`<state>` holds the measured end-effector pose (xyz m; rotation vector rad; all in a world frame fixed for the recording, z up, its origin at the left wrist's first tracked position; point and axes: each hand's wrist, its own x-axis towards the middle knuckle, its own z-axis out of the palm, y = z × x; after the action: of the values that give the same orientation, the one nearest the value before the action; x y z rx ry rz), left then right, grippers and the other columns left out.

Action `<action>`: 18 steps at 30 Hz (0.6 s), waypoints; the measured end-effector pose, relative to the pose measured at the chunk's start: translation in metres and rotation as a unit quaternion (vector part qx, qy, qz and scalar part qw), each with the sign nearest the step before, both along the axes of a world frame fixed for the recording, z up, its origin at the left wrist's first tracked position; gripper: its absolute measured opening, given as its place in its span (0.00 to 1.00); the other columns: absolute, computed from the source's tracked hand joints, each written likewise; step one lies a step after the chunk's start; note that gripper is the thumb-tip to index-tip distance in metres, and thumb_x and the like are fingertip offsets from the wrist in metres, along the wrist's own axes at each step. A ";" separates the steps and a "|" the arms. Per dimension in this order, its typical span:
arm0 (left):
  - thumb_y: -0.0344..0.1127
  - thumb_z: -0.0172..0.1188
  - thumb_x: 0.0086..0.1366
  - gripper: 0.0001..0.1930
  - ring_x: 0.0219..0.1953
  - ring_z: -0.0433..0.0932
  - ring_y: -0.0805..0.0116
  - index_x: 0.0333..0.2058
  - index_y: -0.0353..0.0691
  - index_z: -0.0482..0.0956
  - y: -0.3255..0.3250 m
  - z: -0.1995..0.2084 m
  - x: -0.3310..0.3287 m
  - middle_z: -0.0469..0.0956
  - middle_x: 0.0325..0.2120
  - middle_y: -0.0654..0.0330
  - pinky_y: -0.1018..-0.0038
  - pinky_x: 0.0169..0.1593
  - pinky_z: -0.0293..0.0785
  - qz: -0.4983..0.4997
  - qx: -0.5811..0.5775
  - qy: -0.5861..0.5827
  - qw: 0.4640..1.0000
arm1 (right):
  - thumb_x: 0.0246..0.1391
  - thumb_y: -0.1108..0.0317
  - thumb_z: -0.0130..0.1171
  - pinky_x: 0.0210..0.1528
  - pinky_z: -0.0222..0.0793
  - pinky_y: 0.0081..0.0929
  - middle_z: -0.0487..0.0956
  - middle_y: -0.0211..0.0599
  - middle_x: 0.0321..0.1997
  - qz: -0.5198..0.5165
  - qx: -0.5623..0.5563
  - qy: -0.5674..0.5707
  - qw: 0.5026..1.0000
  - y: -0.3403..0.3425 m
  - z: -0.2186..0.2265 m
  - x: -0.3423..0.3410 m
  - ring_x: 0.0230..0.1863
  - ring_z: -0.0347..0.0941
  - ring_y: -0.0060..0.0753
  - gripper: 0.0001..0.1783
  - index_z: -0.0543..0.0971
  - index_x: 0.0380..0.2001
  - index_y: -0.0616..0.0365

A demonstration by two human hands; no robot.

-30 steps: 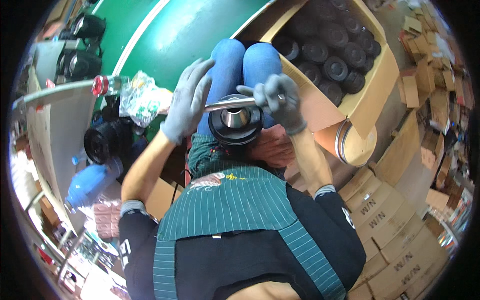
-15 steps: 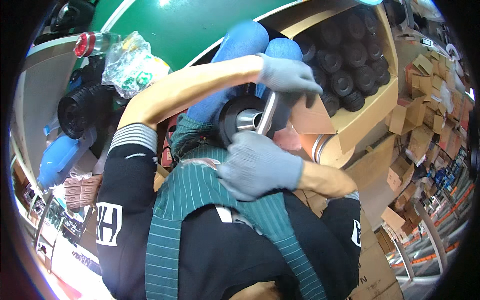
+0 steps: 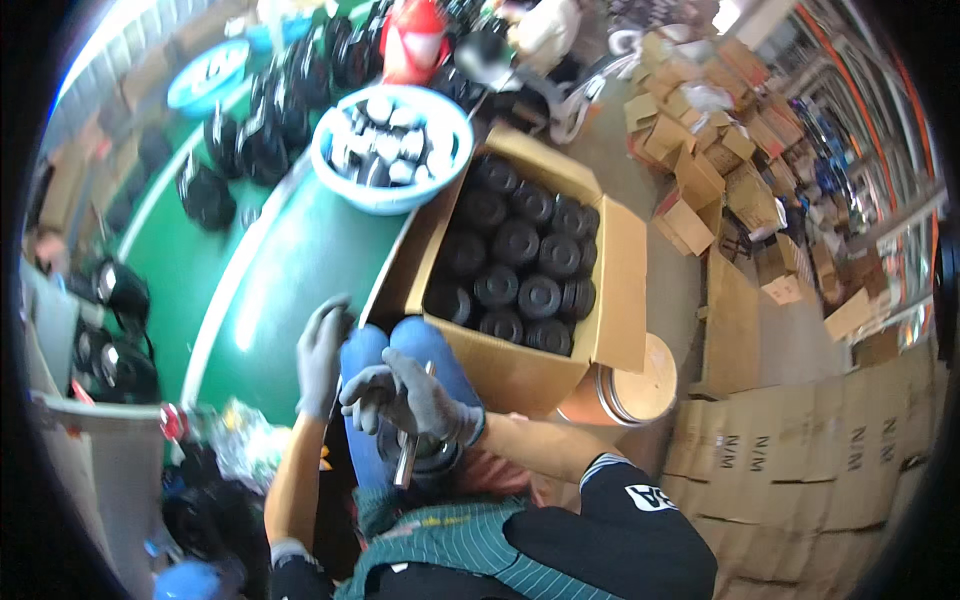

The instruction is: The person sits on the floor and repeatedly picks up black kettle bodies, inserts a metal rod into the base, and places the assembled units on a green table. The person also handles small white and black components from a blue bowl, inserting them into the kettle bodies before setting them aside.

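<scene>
My right hand (image 3: 418, 402), in a grey glove, is over my lap, its fingers bent around a shiny metal rod (image 3: 405, 460). The rod shows above and below that hand; its middle is hidden. Beneath it, a dark round part (image 3: 432, 462) lies between my thighs, mostly covered by the hand. My left hand (image 3: 322, 358), gloved as well, is raised beside my left knee. Its fingers stretch forward, and I see nothing in them. Ahead of my knees stands an open cardboard box (image 3: 490, 372) filled with black round parts (image 3: 517, 243).
A light-blue basin (image 3: 385, 203) of shiny metal pieces stands beyond the box on the green surface (image 3: 290, 290). Dark wheel-like parts (image 3: 205, 195) line the far left. A round drum (image 3: 645, 385) is right of the box. Flattened cartons (image 3: 790, 450) lie at right.
My view has swung up and forward, bringing the basin and whole box into sight. My left hand has left the rod and moved left; the rod stays with my right hand.
</scene>
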<state>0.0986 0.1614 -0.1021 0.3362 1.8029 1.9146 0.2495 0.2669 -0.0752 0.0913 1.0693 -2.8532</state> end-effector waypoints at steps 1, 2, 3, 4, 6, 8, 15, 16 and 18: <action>0.38 0.54 0.82 0.16 0.42 0.80 0.76 0.54 0.32 0.84 -0.016 0.013 -0.001 0.85 0.40 0.60 0.75 0.49 0.77 0.006 0.004 0.044 0.999 | 0.79 0.34 0.34 0.51 0.78 0.29 0.86 0.42 0.37 -0.027 -0.032 -0.007 0.999 0.003 -0.008 -0.002 0.38 0.83 0.34 0.43 0.84 0.52 0.66; 0.37 0.55 0.81 0.14 0.38 0.79 0.76 0.46 0.31 0.85 -0.030 0.046 0.004 0.84 0.36 0.62 0.75 0.45 0.76 -0.005 -0.079 0.088 0.993 | 0.78 0.33 0.34 0.56 0.79 0.31 0.86 0.41 0.37 -0.054 -0.067 -0.051 0.995 0.007 -0.007 -0.007 0.38 0.83 0.35 0.44 0.80 0.57 0.67; 0.35 0.57 0.79 0.14 0.35 0.77 0.78 0.40 0.31 0.85 -0.046 0.083 0.017 0.81 0.31 0.64 0.75 0.40 0.74 -0.062 -0.098 0.126 0.985 | 0.78 0.32 0.34 0.57 0.79 0.33 0.86 0.39 0.36 -0.072 -0.036 -0.058 0.995 0.003 -0.004 -0.016 0.39 0.82 0.34 0.44 0.79 0.60 0.66; 0.33 0.59 0.77 0.11 0.32 0.80 0.71 0.39 0.31 0.85 -0.058 0.101 0.033 0.83 0.31 0.58 0.72 0.39 0.75 -0.097 -0.143 0.191 0.966 | 0.78 0.33 0.33 0.56 0.78 0.37 0.86 0.40 0.41 -0.041 -0.123 -0.071 0.989 0.003 -0.014 -0.024 0.40 0.81 0.34 0.44 0.76 0.63 0.65; 0.43 0.68 0.69 0.12 0.33 0.85 0.46 0.39 0.39 0.87 -0.041 0.153 0.084 0.85 0.32 0.47 0.59 0.38 0.79 -0.150 -0.315 0.410 0.843 | 0.77 0.32 0.29 0.62 0.73 0.47 0.85 0.44 0.51 0.014 -0.202 -0.030 0.979 0.021 -0.065 -0.036 0.46 0.79 0.37 0.44 0.75 0.66 0.60; 0.60 0.65 0.68 0.24 0.30 0.87 0.50 0.40 0.42 0.87 -0.047 0.147 0.114 0.87 0.32 0.49 0.53 0.37 0.80 -0.200 -0.463 0.499 0.705 | 0.75 0.28 0.29 0.69 0.67 0.48 0.85 0.46 0.54 -0.013 -0.172 -0.143 0.975 0.010 -0.039 -0.036 0.56 0.77 0.42 0.47 0.74 0.68 0.58; 0.68 0.59 0.67 0.30 0.33 0.89 0.47 0.48 0.47 0.88 -0.006 0.061 0.155 0.88 0.30 0.50 0.54 0.42 0.83 -0.192 -0.498 0.531 0.658 | 0.68 0.18 0.27 0.78 0.40 0.67 0.80 0.46 0.68 0.010 -0.171 -0.170 0.970 0.010 -0.081 -0.056 0.70 0.70 0.46 0.56 0.62 0.80 0.50; 0.67 0.60 0.67 0.28 0.32 0.89 0.48 0.44 0.47 0.89 -0.005 0.046 0.153 0.88 0.29 0.50 0.54 0.40 0.83 -0.151 -0.482 0.556 0.660 | 0.66 0.15 0.27 0.79 0.33 0.70 0.79 0.45 0.70 0.017 -0.158 -0.156 0.975 0.011 -0.084 -0.059 0.73 0.68 0.46 0.58 0.60 0.81 0.49; 0.65 0.61 0.66 0.26 0.29 0.88 0.48 0.36 0.46 0.91 -0.005 0.013 0.148 0.87 0.26 0.52 0.54 0.36 0.82 -0.068 -0.451 0.596 0.661 | 0.73 0.24 0.32 0.73 0.56 0.55 0.82 0.43 0.66 0.024 -0.123 -0.196 0.972 0.013 -0.057 -0.050 0.68 0.74 0.42 0.48 0.67 0.78 0.48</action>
<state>0.2469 0.1563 -0.0890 1.4893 3.0474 0.2604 0.1998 0.2802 -0.1323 0.5731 0.6274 -2.7307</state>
